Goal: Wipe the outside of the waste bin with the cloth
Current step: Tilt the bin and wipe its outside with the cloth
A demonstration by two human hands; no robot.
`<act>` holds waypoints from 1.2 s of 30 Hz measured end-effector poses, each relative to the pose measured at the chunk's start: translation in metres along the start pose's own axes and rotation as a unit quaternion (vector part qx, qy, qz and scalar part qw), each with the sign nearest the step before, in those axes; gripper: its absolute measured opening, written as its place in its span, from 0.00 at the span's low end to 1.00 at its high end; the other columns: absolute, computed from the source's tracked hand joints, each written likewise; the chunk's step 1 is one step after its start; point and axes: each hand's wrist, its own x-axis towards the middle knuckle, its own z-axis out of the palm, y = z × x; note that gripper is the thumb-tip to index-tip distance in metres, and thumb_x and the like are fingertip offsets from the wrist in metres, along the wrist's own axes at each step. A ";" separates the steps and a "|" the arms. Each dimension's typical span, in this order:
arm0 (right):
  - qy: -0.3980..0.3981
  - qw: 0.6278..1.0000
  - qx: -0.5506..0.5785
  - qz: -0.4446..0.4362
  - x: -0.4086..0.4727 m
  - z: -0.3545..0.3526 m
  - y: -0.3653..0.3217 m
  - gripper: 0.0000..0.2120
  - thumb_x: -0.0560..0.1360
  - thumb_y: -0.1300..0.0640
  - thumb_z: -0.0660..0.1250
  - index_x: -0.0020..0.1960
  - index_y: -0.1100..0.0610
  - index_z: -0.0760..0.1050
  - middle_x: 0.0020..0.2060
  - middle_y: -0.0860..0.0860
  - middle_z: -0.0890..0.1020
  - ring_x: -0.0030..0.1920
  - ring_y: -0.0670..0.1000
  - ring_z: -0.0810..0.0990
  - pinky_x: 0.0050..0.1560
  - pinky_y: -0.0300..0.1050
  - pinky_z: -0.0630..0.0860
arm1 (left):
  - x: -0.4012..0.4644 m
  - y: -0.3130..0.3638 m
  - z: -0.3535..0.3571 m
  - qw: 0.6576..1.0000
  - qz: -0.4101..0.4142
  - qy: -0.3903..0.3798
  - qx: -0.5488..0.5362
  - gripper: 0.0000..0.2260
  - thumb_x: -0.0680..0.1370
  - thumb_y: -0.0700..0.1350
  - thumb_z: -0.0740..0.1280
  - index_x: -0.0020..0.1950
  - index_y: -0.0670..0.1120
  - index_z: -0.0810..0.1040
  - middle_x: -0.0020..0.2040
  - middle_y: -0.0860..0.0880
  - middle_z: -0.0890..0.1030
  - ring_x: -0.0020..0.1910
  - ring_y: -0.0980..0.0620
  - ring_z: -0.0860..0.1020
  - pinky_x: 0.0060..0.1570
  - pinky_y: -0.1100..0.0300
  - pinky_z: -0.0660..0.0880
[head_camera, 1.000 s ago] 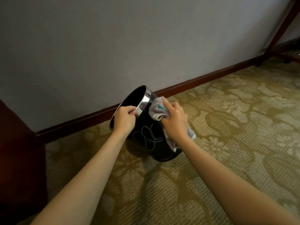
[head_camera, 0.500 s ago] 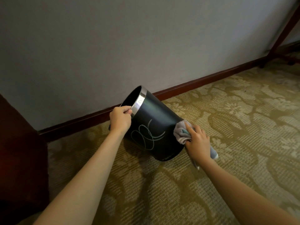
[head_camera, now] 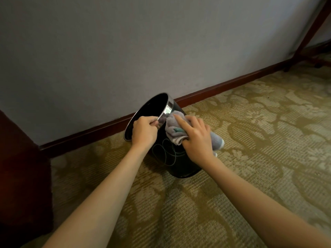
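A black waste bin (head_camera: 170, 158) with a silver rim and a pale swirl pattern is tilted to the left on the carpet, its mouth facing the wall. My left hand (head_camera: 144, 131) grips the silver rim on the near side. My right hand (head_camera: 196, 137) holds a bunched grey cloth (head_camera: 172, 129) with a teal mark and presses it against the bin's upper side just below the rim. One end of the cloth sticks out to the right of my hand.
A grey wall with a dark red skirting board (head_camera: 223, 86) runs behind the bin. Dark wooden furniture (head_camera: 21, 176) stands at the left edge. A slanted wooden leg (head_camera: 309, 31) rises at the far right. Patterned olive carpet (head_camera: 250, 140) covers the floor.
My right hand slid the cloth from the bin's lower right side back up to just below the rim. My left hand kept its grip on the rim; the bin stayed tilted.
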 end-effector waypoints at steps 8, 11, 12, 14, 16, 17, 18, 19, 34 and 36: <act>-0.081 0.992 -0.046 0.088 -0.059 0.010 0.061 0.29 0.71 0.64 0.67 0.71 0.52 0.69 0.62 0.55 0.75 0.59 0.59 0.72 0.57 0.53 0.66 | 0.002 -0.002 -0.007 0.999 0.016 -0.007 -0.040 0.09 0.77 0.38 0.64 0.52 0.44 0.82 0.37 0.63 0.72 0.34 0.70 0.68 0.29 0.79 0.63; -0.153 0.968 -0.084 0.178 -0.080 0.008 0.088 0.30 0.76 0.60 0.62 0.76 0.47 0.60 0.64 0.52 0.71 0.59 0.56 0.70 0.58 0.51 0.66 | 0.003 -0.003 -0.010 0.999 0.015 -0.003 -0.043 0.09 0.77 0.38 0.64 0.54 0.44 0.82 0.38 0.61 0.73 0.35 0.70 0.67 0.28 0.82 0.63; -0.163 0.964 -0.082 0.195 -0.084 0.007 0.092 0.30 0.77 0.59 0.61 0.76 0.46 0.58 0.63 0.52 0.71 0.58 0.56 0.70 0.58 0.51 0.66 | 0.003 -0.003 -0.010 0.999 0.015 -0.007 -0.044 0.09 0.77 0.38 0.64 0.55 0.43 0.82 0.38 0.61 0.72 0.35 0.70 0.67 0.28 0.82 0.63; -0.159 0.961 -0.082 0.211 -0.081 0.007 0.090 0.29 0.77 0.58 0.61 0.76 0.47 0.59 0.62 0.52 0.71 0.58 0.56 0.70 0.58 0.52 0.67 | 0.002 0.000 -0.007 0.999 0.019 -0.018 -0.044 0.09 0.77 0.38 0.64 0.54 0.43 0.81 0.37 0.63 0.72 0.35 0.70 0.67 0.28 0.82 0.63; -0.130 0.967 -0.074 0.207 -0.069 0.006 0.079 0.28 0.76 0.59 0.61 0.75 0.48 0.62 0.62 0.53 0.71 0.58 0.57 0.69 0.59 0.53 0.66 | 0.001 0.004 -0.004 0.998 0.019 -0.025 -0.046 0.08 0.77 0.38 0.64 0.52 0.44 0.82 0.36 0.65 0.72 0.34 0.69 0.68 0.29 0.83 0.63; -0.107 0.973 -0.055 0.197 -0.061 0.004 0.070 0.28 0.75 0.60 0.62 0.74 0.48 0.63 0.61 0.53 0.72 0.58 0.57 0.69 0.59 0.53 0.65 | 0.001 0.006 -0.003 0.998 0.018 -0.029 -0.046 0.08 0.77 0.38 0.64 0.51 0.44 0.83 0.36 0.64 0.72 0.34 0.69 0.69 0.29 0.84 0.63; -0.081 0.980 -0.028 0.181 -0.051 0.002 0.060 0.28 0.74 0.61 0.62 0.73 0.49 0.65 0.60 0.54 0.72 0.58 0.56 0.69 0.60 0.53 0.65 | 0.001 0.008 -0.002 0.998 0.017 -0.038 -0.046 0.08 0.77 0.38 0.65 0.50 0.45 0.83 0.37 0.64 0.73 0.33 0.70 0.69 0.29 0.84 0.62; -0.054 0.986 0.000 0.160 -0.041 0.001 0.049 0.29 0.73 0.62 0.63 0.73 0.50 0.66 0.60 0.54 0.73 0.58 0.56 0.69 0.60 0.53 0.65 | 0.002 0.009 -0.001 0.998 0.019 -0.048 -0.046 0.08 0.77 0.39 0.65 0.49 0.46 0.84 0.37 0.64 0.74 0.32 0.71 0.70 0.30 0.85 0.62; -0.090 0.987 -0.041 0.128 -0.069 0.009 0.064 0.34 0.70 0.66 0.67 0.74 0.56 0.64 0.58 0.59 0.74 0.57 0.60 0.73 0.56 0.54 0.69 | -0.001 0.009 -0.002 0.998 0.020 -0.042 -0.037 0.11 0.77 0.40 0.65 0.36 0.50 0.82 0.32 0.61 0.71 0.29 0.69 0.70 0.27 0.79 0.64; -0.138 0.972 -0.060 0.181 -0.079 0.008 0.073 0.33 0.73 0.62 0.65 0.76 0.54 0.60 0.59 0.57 0.72 0.57 0.59 0.71 0.56 0.52 0.68 | 0.000 0.008 -0.002 0.998 0.011 -0.029 -0.046 0.07 0.77 0.42 0.66 0.43 0.48 0.84 0.34 0.64 0.71 0.32 0.69 0.68 0.29 0.78 0.62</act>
